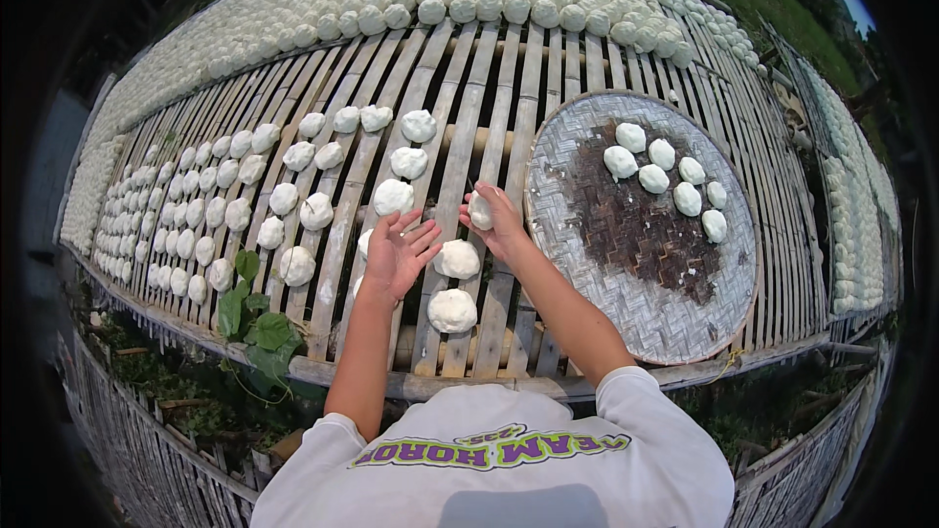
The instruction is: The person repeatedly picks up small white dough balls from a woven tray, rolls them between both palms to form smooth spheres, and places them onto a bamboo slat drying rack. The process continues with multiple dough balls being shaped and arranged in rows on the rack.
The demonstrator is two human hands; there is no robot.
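My right hand (497, 227) is closed around a white, dough-like ball (479, 210), over the bamboo slat rack (531, 73). To its left my left hand (396, 256) is held palm up with the fingers apart and nothing in it. White lumpy balls lie on the slats around both hands. One ball (394, 198) is just beyond my left fingertips, and another ball (457, 259) sits between the hands, with a ball (452, 311) nearer to me. Part of a ball shows behind my left hand.
A round woven tray (597, 318) with a dark, stained middle rests on the rack at right, holding several white balls (687, 198). Dense rows of balls (430, 10) cover the far side. Green leaves (269, 330) poke up at the near left edge. Another loaded rack (851, 225) stands far right.
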